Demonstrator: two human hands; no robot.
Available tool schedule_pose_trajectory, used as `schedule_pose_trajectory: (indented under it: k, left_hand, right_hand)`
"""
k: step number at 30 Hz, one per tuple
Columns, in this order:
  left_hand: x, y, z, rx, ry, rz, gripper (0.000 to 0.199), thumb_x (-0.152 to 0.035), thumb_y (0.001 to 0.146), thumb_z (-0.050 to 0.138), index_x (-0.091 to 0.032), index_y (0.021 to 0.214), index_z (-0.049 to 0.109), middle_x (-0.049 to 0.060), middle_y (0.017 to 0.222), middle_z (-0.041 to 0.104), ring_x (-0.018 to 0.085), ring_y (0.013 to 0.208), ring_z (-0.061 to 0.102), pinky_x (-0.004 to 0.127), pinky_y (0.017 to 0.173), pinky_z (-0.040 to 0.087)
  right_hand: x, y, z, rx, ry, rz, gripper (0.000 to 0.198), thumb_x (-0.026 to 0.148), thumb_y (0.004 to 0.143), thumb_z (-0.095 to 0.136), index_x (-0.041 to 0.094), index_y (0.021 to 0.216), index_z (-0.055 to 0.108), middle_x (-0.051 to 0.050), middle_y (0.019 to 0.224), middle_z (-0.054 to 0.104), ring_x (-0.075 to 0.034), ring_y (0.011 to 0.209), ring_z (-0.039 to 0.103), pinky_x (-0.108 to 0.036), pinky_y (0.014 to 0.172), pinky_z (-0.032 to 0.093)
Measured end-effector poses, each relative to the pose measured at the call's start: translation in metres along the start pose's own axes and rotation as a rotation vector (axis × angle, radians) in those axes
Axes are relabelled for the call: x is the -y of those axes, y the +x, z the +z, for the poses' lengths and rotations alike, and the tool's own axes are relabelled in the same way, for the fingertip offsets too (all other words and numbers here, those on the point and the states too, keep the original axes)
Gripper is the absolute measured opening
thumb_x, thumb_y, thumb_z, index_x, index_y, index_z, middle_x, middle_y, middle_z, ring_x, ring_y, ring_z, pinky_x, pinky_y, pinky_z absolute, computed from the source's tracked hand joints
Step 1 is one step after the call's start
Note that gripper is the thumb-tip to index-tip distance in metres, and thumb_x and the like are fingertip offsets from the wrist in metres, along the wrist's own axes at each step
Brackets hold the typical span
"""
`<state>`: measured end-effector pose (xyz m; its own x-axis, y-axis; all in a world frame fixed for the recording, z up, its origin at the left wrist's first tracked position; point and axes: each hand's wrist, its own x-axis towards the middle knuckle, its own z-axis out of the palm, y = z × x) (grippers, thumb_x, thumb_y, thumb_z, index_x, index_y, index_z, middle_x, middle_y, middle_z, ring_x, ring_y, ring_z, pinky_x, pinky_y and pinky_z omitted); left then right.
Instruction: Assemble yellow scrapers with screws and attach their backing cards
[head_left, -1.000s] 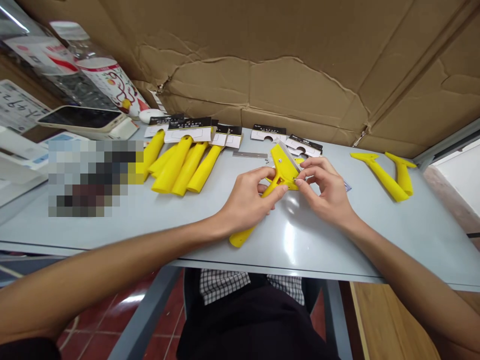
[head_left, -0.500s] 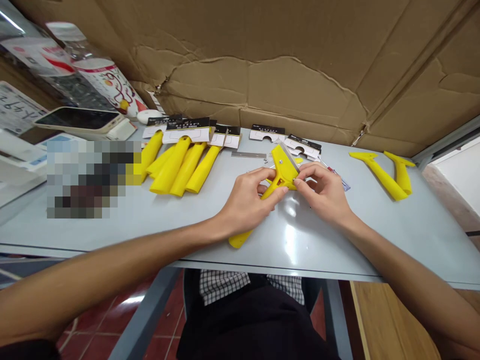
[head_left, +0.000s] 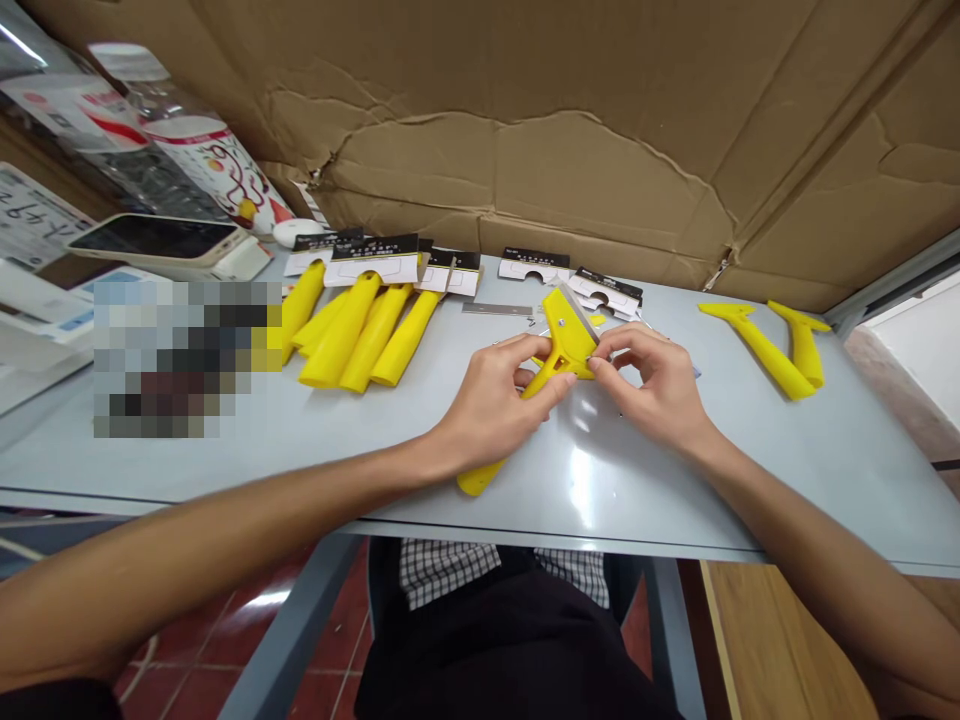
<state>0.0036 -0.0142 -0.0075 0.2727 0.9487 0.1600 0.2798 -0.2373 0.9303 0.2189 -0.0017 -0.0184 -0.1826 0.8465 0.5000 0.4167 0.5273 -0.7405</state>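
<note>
My left hand is closed around the neck of a yellow scraper, whose handle slants down toward the table's front edge. A metal blade lies along the head's far edge, and one screw sits in the head. At the head's right corner, my right hand pinches what looks like a small screw between thumb and forefinger; the fingertips hide most of it. Behind the scraper, another yellow part is partly covered. A flat blade strip and tiny loose pieces lie beyond my left hand.
Several yellow scrapers with black-and-white cards lie to the left. Two cards rest at the back by the cardboard wall. Two yellow scraper handles lie right. A phone and bottles stand far left.
My right hand has shifted slightly, its fingers curling a little at the scraper's corner. The left hand and scraper have stayed in place.
</note>
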Motion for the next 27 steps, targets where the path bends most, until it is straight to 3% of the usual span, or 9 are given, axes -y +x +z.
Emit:
schedule_pose_trajectory:
  k: [10, 18, 22, 27]
  left_hand:
    - [0.0, 0.0, 0.0, 0.006, -0.011, 0.017, 0.021, -0.038, 0.097, 0.074, -0.018, 0.102, 0.073, 0.008, 0.112, 0.077, 0.012, 0.068, 0.067, 0.022, 0.046, 0.05]
    - [0.001, 0.0, 0.0, 0.024, -0.071, -0.037, 0.022, -0.039, 0.096, 0.075, -0.018, 0.103, 0.072, 0.008, 0.108, 0.076, 0.011, 0.063, 0.069, 0.022, 0.043, 0.051]
    - [0.0, 0.002, -0.002, 0.022, -0.077, -0.089, 0.018, -0.035, 0.096, 0.074, -0.019, 0.102, 0.07, 0.003, 0.087, 0.075, 0.012, 0.057, 0.067, 0.022, 0.043, 0.049]
    - [0.003, 0.01, -0.008, -0.004, -0.056, -0.113, 0.022, -0.034, 0.089, 0.079, -0.02, 0.1, 0.068, 0.001, 0.087, 0.076, 0.01, 0.05, 0.062, 0.025, 0.046, 0.049]
  right_hand:
    - [0.007, -0.001, -0.003, -0.053, -0.232, -0.239, 0.008, 0.02, 0.096, 0.068, 0.026, 0.092, 0.07, -0.007, 0.103, 0.08, -0.026, 0.102, 0.077, -0.046, 0.084, 0.064]
    - [0.005, -0.002, -0.006, -0.033, -0.282, -0.259, 0.01, 0.023, 0.098, 0.069, 0.029, 0.095, 0.077, -0.007, 0.113, 0.081, -0.028, 0.105, 0.079, -0.051, 0.093, 0.064]
    - [0.0, -0.003, -0.007, 0.002, -0.309, -0.298, 0.014, 0.021, 0.098, 0.07, 0.029, 0.103, 0.08, -0.009, 0.119, 0.08, -0.03, 0.111, 0.078, -0.053, 0.095, 0.065]
    - [-0.009, -0.005, -0.012, 0.116, -0.437, -0.342, 0.034, 0.021, 0.097, 0.072, 0.031, 0.129, 0.079, -0.012, 0.144, 0.073, -0.033, 0.117, 0.074, -0.058, 0.098, 0.064]
